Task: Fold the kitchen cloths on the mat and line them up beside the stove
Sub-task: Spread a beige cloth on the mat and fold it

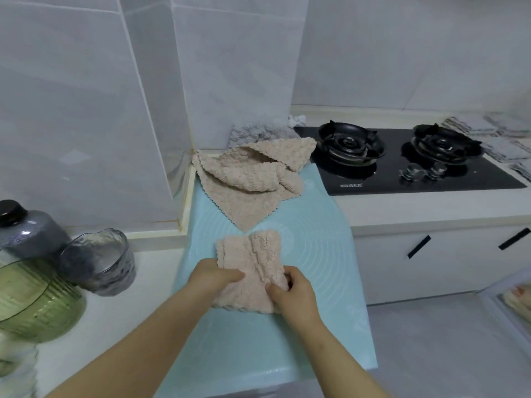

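Beige cloth (250,254) on blue mat (316,239), near edge pinched in left grip (213,279) and right grip (292,294), fingers curled.

- Left hand (214,278) and right hand (290,294) grip a folded beige fleece cloth (253,262) on a pale blue mat (316,239)
- Crumpled beige cloth (250,176) lies beyond, near black glass stove (402,173)

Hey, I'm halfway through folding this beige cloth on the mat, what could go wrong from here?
1. The beige cloth, gripped by the left hand and right hand, is bunched into a ridge down its middle; pressed flat like that, the fold may come out lopsided.
2. The unfolded beige cloths reach the edge of the stove by its left burner; a corner could slide onto it.
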`<state>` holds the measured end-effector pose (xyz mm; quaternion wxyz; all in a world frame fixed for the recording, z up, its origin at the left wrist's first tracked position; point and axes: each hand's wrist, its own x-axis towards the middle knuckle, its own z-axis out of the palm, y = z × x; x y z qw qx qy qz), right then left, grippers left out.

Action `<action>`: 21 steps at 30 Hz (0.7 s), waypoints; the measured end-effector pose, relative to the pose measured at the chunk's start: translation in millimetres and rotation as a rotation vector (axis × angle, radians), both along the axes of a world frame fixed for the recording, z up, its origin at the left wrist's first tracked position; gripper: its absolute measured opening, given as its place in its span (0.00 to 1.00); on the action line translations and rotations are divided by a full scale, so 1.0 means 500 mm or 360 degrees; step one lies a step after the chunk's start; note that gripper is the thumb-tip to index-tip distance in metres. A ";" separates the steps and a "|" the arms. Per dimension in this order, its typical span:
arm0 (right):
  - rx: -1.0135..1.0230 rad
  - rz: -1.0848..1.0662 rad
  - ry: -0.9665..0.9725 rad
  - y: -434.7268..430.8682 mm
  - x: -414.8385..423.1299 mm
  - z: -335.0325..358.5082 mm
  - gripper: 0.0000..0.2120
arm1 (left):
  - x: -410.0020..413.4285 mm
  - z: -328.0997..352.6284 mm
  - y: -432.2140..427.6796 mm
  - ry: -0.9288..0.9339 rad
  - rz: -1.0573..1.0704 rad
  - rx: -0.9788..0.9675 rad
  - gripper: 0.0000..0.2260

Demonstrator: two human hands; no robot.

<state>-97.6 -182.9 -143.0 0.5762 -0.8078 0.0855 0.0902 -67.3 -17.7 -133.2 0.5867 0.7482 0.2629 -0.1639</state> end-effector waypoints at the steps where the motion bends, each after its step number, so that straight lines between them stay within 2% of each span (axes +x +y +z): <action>1: 0.0072 -0.0033 0.0029 -0.013 -0.005 0.003 0.10 | -0.002 0.005 -0.010 -0.0001 -0.0054 0.0051 0.13; 3: 0.0281 -0.0141 0.0126 -0.047 0.000 0.016 0.08 | 0.000 0.015 -0.040 -0.0053 -0.0118 0.0077 0.14; 5: 0.0534 -0.0269 0.0250 -0.095 0.016 0.030 0.06 | 0.010 0.032 -0.090 -0.0128 -0.0160 -0.0081 0.10; 6: 0.0658 -0.0320 0.0301 -0.122 0.026 0.037 0.07 | 0.020 0.039 -0.120 -0.0163 -0.0179 -0.0153 0.10; 10: 0.1087 -0.0480 0.0404 -0.272 0.066 0.072 0.03 | 0.074 0.069 -0.286 -0.0343 -0.0165 -0.0283 0.23; 14: 0.1108 -0.0556 0.0361 -0.488 0.099 0.093 0.04 | 0.128 0.078 -0.505 -0.0459 -0.0213 -0.0467 0.36; 16: 0.1075 -0.0618 0.0327 -0.615 0.115 0.100 0.06 | 0.156 0.082 -0.633 -0.0491 -0.0305 -0.0520 0.33; 19: 0.1000 -0.0716 0.0241 -0.795 0.137 0.111 0.18 | 0.201 0.101 -0.813 -0.0504 -0.0493 -0.0547 0.19; 21: 0.0981 -0.0718 0.0171 -0.899 0.158 0.124 0.22 | 0.239 0.114 -0.915 -0.0530 -0.0590 -0.0516 0.13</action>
